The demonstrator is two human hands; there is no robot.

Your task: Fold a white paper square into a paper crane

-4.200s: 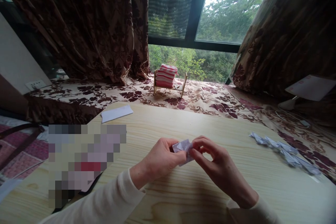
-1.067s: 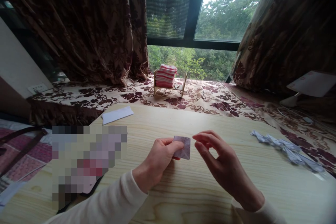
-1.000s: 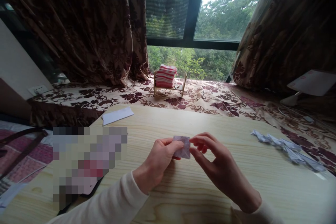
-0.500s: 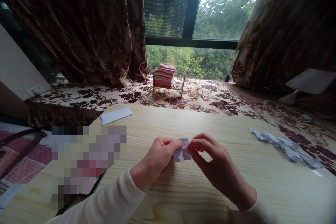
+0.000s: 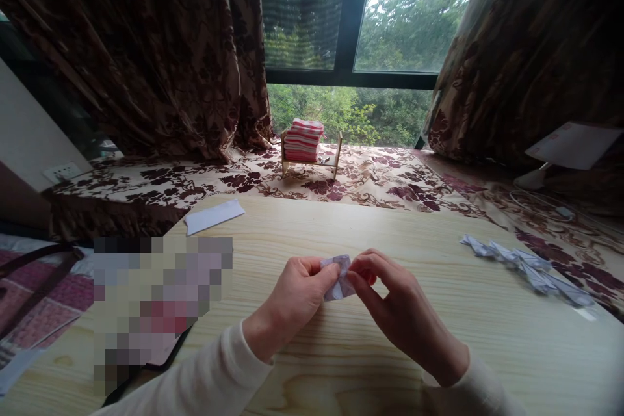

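Observation:
A small folded piece of pale lilac paper (image 5: pixel 337 278) is held just above the light wooden table (image 5: pixel 341 351) near its middle. My left hand (image 5: pixel 292 302) pinches its left side between thumb and fingers. My right hand (image 5: pixel 397 312) pinches the right side with thumb and forefinger, the other fingers curled. Both wrists wear cream sleeves. Much of the paper is hidden behind the fingertips.
A row of folded white paper pieces (image 5: pixel 526 266) lies at the table's right. A white paper slip (image 5: pixel 213 216) lies at the far left. Beyond, on a floral cloth, stands a small wooden rack with striped cloths (image 5: pixel 306 143). Curtains frame a window.
About a second ago my right hand was open beside the paper, held by the left alone. It has since closed on the paper's right side, and the paper now looks creased.

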